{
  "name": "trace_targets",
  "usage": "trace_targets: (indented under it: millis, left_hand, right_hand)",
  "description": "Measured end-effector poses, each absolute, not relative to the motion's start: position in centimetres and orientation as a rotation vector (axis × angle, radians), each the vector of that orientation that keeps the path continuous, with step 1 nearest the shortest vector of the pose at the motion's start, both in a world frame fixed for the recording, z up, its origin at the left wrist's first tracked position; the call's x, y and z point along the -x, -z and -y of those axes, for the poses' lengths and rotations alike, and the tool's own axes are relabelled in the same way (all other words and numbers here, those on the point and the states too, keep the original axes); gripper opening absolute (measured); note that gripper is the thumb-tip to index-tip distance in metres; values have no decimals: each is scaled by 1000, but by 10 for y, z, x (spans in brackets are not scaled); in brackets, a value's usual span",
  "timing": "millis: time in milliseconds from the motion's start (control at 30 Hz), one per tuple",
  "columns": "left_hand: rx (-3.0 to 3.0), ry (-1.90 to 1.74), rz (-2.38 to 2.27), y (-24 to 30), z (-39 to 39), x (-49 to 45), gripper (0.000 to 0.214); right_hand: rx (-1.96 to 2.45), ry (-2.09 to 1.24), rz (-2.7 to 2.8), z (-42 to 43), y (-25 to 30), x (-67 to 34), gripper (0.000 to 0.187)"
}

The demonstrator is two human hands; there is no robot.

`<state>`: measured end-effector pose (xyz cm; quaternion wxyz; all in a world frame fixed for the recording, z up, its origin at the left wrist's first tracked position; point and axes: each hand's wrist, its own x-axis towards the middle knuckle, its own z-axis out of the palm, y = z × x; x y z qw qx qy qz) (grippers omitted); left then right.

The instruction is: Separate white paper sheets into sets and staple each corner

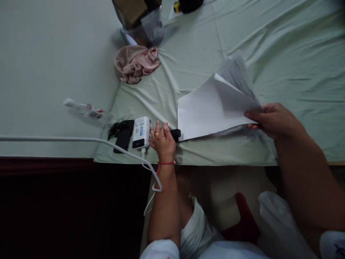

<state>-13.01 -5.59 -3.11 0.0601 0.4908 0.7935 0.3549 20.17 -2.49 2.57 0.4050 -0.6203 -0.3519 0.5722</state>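
Note:
My right hand (pixel 272 120) pinches the right edge of a white sheet of paper (pixel 212 108), whose upper edge curls up off the cloth. Behind and under it lie greyish sheets (pixel 238 72), blurred, so I cannot tell if they are printed paper or clear plastic. My left hand (pixel 163 140), with a ring and a red bracelet, rests at the table's front with its fingers stretched out. A short black object (pixel 176 135) pokes out beside it, partly hidden by the hand and touching the paper's left corner. Just left of the fingers lies a white power bank (pixel 141 132).
A white cable (pixel 113 144) runs from the left across my left forearm. Beside the power bank lie a black flat item (pixel 124 138) and a clear bottle (pixel 88 110). A pink cloth (pixel 137 64) and a box (pixel 132 12) sit farther back on the green tablecloth (pixel 304 90).

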Motion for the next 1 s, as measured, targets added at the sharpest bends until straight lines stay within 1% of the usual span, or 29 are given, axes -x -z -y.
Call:
trace_targets:
  millis: [167,300,433,533,600,667,767,833,867,933,1000]
  left_hand:
    - [-1609,-935,-2444,29,61,125,39]
    - [-1703,-824,-2419,27,66,119,36]
    - [-1635,-910,-2459,26,65,117,37]
    - [-1595,-1056,-2523,19,67,109,47]
    - [-1628,-1124,-2502,12,77,93,55]
    - [-1742,-1124,-2375,5,100,72,58]
    - [-2039,-987,-1963,-1,167,42,60]
    - [-2203,-864,-1656,-2,225,39,51]
    - [-2224,-856,-1571,-2,255,44,43]
    - [-2158,-890,-1683,-3,305,70,28]
    - [-2111,-909,-1941,-9,335,111,25]
  right_hand:
    - [1550,-1447,840,24,-21,-204,19]
    - [1570,-1435,874,23,-23,-203,22]
    - [1590,-1394,999,22,-25,-199,25]
    - [1572,-1364,1062,21,-21,-198,29]
    - [1561,-1361,1086,20,-15,-201,28]
    - [1556,-1356,1113,19,-9,-205,25]
    - [1554,-1342,1154,19,-5,-209,21]
    - [1564,-1329,1170,20,-7,-210,21]
    - [1571,-1323,1172,21,-9,-210,22]
    - [1581,-1324,1170,22,-11,-209,24]
    - [1580,-1336,1175,23,-12,-210,24]
